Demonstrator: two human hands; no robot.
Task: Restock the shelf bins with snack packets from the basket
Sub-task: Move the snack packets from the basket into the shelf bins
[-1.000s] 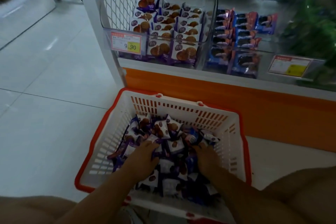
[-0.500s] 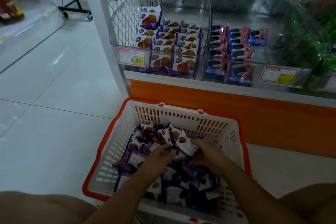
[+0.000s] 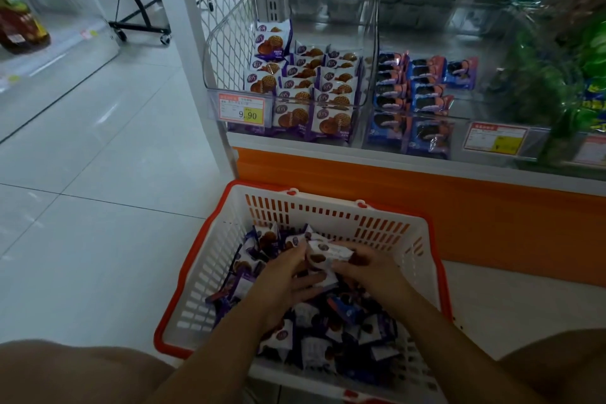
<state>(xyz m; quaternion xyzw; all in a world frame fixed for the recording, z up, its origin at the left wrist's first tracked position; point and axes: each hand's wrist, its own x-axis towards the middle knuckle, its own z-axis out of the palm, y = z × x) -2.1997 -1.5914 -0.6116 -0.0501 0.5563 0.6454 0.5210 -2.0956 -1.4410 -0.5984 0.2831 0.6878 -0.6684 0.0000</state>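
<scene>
Reaching into the basket (image 3: 387,229), both hands are meeting over the heap of loose packets (image 3: 331,328) that is filling its floor. The right hand (image 3: 370,269) is grasping a white and purple snack packet (image 3: 328,252), with its fingers curled round the packet's right end, and is holding it raised just above the heap near the basket's far wall. The left hand (image 3: 288,279) is lying alongside, its upper edge touching the same packet and its fingers (image 3: 313,279) stretching fairly straight across the packets beneath. Whether it is also pinching anything cannot be told. The basket, white with an orange rim, is sitting on the tiled floor (image 3: 98,207) just in front of the orange shelf base (image 3: 475,223). Above it, the clear shelf bin (image 3: 367,43) is standing partly filled with rows of purple biscuit packets (image 3: 308,92), a price tag (image 3: 242,108) reading 9.90 hanging at its front. Blue and pink packets (image 3: 423,98) are occupying the neighbouring bin on the right.
</scene>
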